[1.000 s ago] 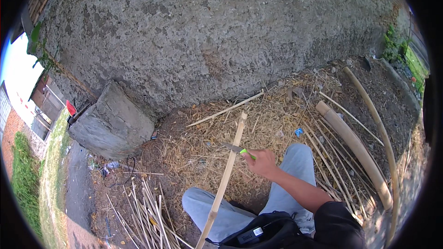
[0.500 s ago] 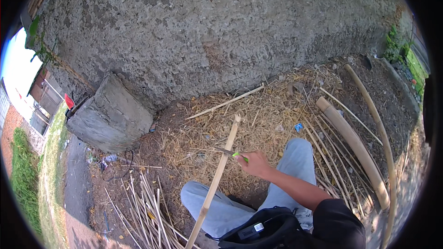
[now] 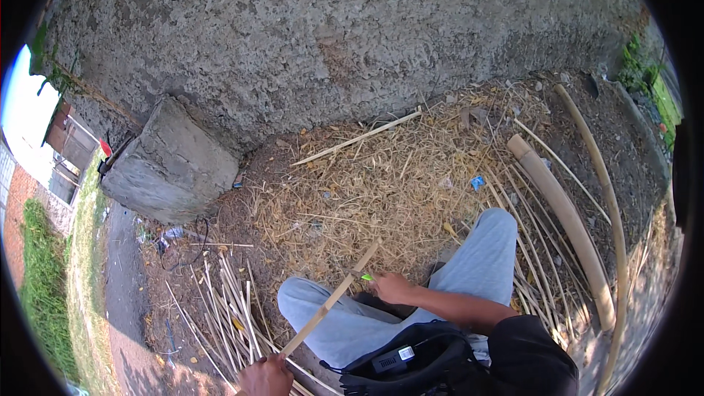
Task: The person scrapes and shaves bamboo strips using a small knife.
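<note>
A pale split bamboo strip (image 3: 328,306) slants across my lap, its far tip above the ground between my knees. My left hand (image 3: 266,377), at the lower edge, is closed around the near end of the strip. In my right hand (image 3: 394,288) is a knife (image 3: 366,276) with a bright green handle, mostly covered by the fingers. Its dark blade lies against the strip near the far end.
Several thin bamboo strips (image 3: 229,308) lie piled at my left. At my right are thick bamboo poles (image 3: 561,220) and more thin strips. Shavings (image 3: 367,183) cover the ground ahead, up to a rough wall (image 3: 352,44). A concrete block (image 3: 176,165) stands at the left.
The bamboo strip has come nearer to me, its far tip lower in the view. My right hand with the knife has moved toward me. My left hand has come into view.
</note>
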A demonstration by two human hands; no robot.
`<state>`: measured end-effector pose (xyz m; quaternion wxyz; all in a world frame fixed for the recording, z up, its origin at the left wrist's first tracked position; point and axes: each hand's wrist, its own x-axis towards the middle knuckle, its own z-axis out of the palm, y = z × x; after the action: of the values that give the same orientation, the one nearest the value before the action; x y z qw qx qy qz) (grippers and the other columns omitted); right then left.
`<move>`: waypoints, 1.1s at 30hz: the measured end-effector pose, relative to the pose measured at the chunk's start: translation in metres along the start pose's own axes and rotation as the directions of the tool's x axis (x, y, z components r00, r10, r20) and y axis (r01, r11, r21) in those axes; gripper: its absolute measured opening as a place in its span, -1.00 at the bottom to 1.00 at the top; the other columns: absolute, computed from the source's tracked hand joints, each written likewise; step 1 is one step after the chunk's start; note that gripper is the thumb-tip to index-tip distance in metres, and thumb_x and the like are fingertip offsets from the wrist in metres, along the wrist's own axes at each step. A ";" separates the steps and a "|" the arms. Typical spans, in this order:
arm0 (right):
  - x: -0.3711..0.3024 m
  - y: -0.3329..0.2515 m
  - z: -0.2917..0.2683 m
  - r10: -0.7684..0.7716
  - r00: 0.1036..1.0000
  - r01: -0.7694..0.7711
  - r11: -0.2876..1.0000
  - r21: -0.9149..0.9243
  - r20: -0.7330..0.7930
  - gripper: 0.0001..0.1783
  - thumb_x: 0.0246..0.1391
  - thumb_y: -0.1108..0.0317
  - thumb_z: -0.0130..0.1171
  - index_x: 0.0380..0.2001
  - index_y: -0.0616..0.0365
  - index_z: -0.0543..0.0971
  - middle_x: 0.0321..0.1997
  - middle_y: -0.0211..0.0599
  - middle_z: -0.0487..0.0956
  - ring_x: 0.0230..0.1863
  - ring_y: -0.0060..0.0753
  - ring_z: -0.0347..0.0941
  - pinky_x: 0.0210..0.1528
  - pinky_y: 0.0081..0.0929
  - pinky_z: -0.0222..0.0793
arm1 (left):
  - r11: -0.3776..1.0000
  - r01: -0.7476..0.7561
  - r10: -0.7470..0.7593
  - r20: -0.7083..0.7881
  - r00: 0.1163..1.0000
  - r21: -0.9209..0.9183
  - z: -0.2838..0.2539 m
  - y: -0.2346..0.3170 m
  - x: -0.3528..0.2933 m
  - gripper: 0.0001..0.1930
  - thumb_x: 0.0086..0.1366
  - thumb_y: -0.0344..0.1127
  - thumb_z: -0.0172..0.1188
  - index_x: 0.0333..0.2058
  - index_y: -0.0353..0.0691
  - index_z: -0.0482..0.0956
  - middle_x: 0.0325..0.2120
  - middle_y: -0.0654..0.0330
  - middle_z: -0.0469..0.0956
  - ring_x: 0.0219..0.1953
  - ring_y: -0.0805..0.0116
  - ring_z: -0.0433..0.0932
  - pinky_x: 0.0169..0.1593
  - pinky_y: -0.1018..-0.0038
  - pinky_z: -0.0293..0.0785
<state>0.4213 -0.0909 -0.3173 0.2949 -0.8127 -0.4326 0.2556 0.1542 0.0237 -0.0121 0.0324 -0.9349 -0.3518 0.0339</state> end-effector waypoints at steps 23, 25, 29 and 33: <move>-0.103 0.005 -0.210 0.242 0.343 0.024 0.964 0.266 -0.908 -0.77 0.32 0.40 -0.09 -0.20 0.33 0.51 -0.36 -0.03 0.47 -0.36 0.00 0.43 -0.28 -0.24 0.32 | 0.879 -0.146 0.312 -0.314 0.897 0.455 -0.039 0.053 0.169 -0.84 0.10 -0.33 0.17 -0.43 -0.25 0.69 -0.40 0.05 0.63 -0.03 0.11 0.47 0.13 0.13 0.19; -0.154 0.043 -0.198 0.350 0.308 -0.123 0.937 0.328 -0.884 -0.76 0.33 0.39 -0.11 -0.20 0.32 0.51 -0.37 -0.01 0.47 -0.36 0.05 0.42 -0.26 -0.18 0.33 | 0.888 -0.186 0.333 -0.311 0.890 0.420 -0.042 0.053 0.179 -0.84 0.12 -0.32 0.18 -0.42 -0.25 0.68 -0.38 0.09 0.61 0.01 0.13 0.42 0.20 0.09 0.09; -0.265 0.136 -0.096 0.496 0.489 -0.540 0.818 0.198 -0.717 -0.75 0.29 0.34 -0.08 -0.27 0.29 0.53 -0.40 0.08 0.51 -0.33 0.21 0.45 -0.26 -0.03 0.34 | 0.896 -0.273 0.387 -0.314 0.867 0.350 -0.056 0.069 0.191 -0.87 0.10 -0.34 0.23 -0.42 -0.24 0.66 -0.37 0.17 0.58 0.05 0.15 0.36 0.33 -0.01 -0.13; -0.350 0.166 0.034 0.803 0.403 -0.673 0.585 0.453 -0.438 -0.68 0.17 0.24 0.05 -0.49 0.29 0.57 -0.57 0.16 0.52 -0.47 0.28 0.49 -0.40 0.05 0.33 | 0.772 -0.326 0.552 -0.320 0.770 0.546 -0.055 0.065 0.190 -0.83 0.05 -0.32 0.29 -0.35 -0.19 0.62 -0.27 0.19 0.53 0.11 0.15 0.33 0.33 0.01 -0.19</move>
<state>0.3165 -0.4563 -0.4015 0.3528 -0.9188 0.1215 0.1289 0.3445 0.0984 0.0298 0.3264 -0.9365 -0.0793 -0.1011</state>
